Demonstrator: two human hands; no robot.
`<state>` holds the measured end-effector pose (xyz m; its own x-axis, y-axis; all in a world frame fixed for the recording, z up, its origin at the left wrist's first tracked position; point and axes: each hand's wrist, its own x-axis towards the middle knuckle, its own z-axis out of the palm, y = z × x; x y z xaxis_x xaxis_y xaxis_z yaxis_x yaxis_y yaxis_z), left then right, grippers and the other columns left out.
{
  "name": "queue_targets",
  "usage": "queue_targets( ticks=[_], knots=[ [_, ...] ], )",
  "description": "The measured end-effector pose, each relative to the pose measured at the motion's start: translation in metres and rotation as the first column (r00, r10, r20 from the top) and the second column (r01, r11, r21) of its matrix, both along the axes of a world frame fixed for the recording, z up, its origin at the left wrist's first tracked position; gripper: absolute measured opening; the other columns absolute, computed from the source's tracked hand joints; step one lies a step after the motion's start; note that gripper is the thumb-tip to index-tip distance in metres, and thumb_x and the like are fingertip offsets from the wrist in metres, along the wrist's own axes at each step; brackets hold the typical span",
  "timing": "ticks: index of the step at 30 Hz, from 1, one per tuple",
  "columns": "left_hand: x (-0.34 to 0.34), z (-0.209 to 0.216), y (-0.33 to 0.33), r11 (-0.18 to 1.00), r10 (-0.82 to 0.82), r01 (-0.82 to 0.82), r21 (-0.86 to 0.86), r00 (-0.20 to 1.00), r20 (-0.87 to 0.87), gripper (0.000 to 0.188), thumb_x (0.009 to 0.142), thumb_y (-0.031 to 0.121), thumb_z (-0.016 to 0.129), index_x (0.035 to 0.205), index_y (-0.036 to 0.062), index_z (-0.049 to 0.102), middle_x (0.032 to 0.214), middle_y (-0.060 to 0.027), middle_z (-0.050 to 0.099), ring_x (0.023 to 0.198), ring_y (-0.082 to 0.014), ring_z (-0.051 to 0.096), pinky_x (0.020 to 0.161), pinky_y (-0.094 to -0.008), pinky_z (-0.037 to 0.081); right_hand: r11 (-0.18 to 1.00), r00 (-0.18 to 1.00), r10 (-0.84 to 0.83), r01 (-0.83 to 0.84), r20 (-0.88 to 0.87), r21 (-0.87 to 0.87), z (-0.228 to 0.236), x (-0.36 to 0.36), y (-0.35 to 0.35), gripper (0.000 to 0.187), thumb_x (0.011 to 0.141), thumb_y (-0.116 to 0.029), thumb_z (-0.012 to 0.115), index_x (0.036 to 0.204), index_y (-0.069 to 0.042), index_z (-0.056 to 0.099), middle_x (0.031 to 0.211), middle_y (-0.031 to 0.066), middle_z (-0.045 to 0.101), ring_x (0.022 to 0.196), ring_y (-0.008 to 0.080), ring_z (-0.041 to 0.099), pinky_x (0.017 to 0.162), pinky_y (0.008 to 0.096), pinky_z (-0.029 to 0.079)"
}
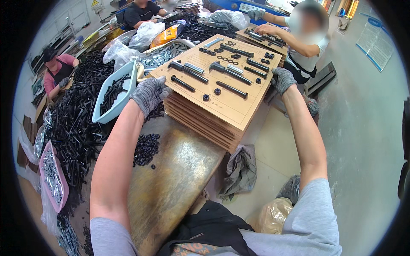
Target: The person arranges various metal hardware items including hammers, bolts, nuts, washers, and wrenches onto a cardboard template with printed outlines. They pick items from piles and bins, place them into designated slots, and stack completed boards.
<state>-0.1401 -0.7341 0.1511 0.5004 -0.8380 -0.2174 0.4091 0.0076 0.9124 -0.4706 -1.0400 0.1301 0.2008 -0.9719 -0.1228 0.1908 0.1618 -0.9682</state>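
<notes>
Both my arms reach forward in grey knit gloves. My left hand [149,94] grips the near left edge of a brown cardboard sheet [232,109], and my right hand [283,80] grips its right edge. Its fingers are partly hidden by the sheet. This sheet tops a stack of cardboard sheets [200,126] at the table's edge. Laid out on it are black bolts [232,89], two hook-headed black bars [230,73], silver sleeves [194,68], black nuts [217,91] and rows of dark rings [227,59].
Loose black nuts [146,147] lie on the worn metal table [179,166]. At left are a black hardware heap [79,128], a blue tray [97,112] and a pink tray [63,200]. A co-worker [305,42] handles another board [273,46] at far right; two more people work farther back.
</notes>
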Motion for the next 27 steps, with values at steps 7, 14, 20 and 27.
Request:
queue_targets(
  ticks=[7,14,20,27],
  knots=[
    [-0.003,-0.013,-0.01,0.999,0.028,-0.027,-0.024,0.999,0.021,0.013,0.09,0.014,0.061,0.095,0.0031,0.054,0.077,-0.0094,0.06,0.062,-0.0168,0.06,0.05,-0.0237,0.053,0.996,0.999,0.047,-0.046,0.022,-0.072,-0.024,-0.016,-0.011,0.017,0.082,-0.003,0.061,0.098,-0.005,0.06,0.093,0.0077,0.064,0.078,0.0207,0.062,0.063,0.033,0.054],
    [0.008,-0.015,-0.01,0.996,0.004,-0.01,0.094,0.998,0.066,0.007,0.089,0.013,0.061,0.089,0.0093,0.055,0.076,-0.0018,0.054,0.068,-0.0144,0.057,0.057,-0.0244,0.052,0.991,0.997,0.081,-0.082,-0.009,-0.107,-0.021,-0.014,0.0,0.013,0.078,-0.012,0.066,0.089,-0.009,0.06,0.069,0.0033,0.058,0.061,0.0171,0.057,0.047,0.0288,0.044],
    [-0.034,-0.004,-0.016,0.976,0.119,-0.148,-0.16,0.976,-0.182,0.026,0.086,0.009,0.058,0.112,0.0072,0.054,0.096,-0.0131,0.062,0.082,-0.0229,0.063,0.071,-0.0357,0.055,0.918,0.924,0.381,-0.374,-0.031,0.135,-0.022,-0.047,-0.042,0.038,0.088,-0.025,0.057,0.117,-0.002,0.057,0.111,0.0163,0.061,0.101,0.0309,0.059,0.089,0.0437,0.048],
    [-0.056,-0.043,0.116,0.912,0.248,-0.236,-0.335,0.969,-0.008,0.029,0.082,0.0,0.054,0.112,-0.0039,0.052,0.074,-0.0165,0.06,0.058,-0.0254,0.06,0.048,-0.0347,0.05,0.884,0.97,-0.036,-0.083,-0.242,-0.46,-0.013,0.025,0.112,0.034,0.089,-0.023,0.058,0.116,-0.002,0.058,0.106,0.014,0.062,0.095,0.0273,0.059,0.086,0.0401,0.048]
  ],
)
